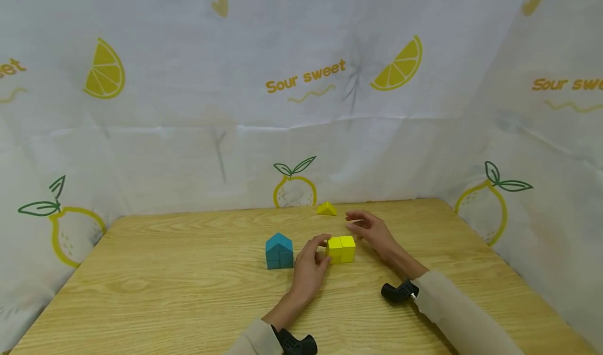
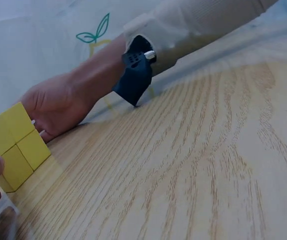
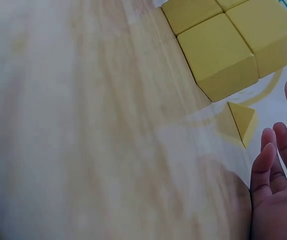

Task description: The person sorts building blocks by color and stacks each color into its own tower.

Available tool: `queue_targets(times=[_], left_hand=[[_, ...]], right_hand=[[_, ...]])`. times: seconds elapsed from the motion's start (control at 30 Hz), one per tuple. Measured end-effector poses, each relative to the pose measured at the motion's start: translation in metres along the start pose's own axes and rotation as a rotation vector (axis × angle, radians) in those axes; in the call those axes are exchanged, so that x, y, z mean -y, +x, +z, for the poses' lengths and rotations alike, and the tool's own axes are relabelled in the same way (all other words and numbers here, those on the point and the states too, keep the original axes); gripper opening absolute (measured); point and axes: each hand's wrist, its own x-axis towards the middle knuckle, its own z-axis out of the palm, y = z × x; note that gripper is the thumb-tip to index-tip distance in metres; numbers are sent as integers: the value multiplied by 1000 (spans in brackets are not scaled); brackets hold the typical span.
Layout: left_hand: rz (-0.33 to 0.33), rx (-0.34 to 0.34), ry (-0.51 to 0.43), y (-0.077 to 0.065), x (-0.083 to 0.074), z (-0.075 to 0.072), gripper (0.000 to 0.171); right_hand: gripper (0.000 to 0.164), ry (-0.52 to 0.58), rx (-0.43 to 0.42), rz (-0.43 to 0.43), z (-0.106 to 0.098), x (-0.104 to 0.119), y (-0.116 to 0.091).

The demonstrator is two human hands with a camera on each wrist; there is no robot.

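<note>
Several yellow blocks (image 1: 341, 250) stand stacked two high and two wide on the table. At the stack's left edge, my left hand (image 1: 308, 271) holds it, the thumb at the front face and a finger behind the top. My right hand (image 1: 374, 233) is behind and to the right of the stack, apart from it, with relaxed, slightly bent fingers and nothing in them. A yellow triangular block (image 1: 327, 209) lies at the back of the table, left of that hand; the right wrist view also shows this triangular block (image 3: 243, 122) beyond the stacked blocks (image 3: 221, 55).
Just left of my left hand, blue blocks (image 1: 279, 253) form a small house shape with a pointed top. The wooden table (image 1: 165, 276) ends at a white curtain (image 1: 188, 161) printed with lemons, which also hangs along both sides.
</note>
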Motion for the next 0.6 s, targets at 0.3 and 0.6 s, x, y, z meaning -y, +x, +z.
queue_targets(times=[0.3,0.6], left_hand=[[18,-1,-3,1,-1,0,49],[8,-2,1,0,-1,-1,49]], right_hand=[[39,-76,70,-29,7,25,9],[41,-106,75,-19,14,29,18]])
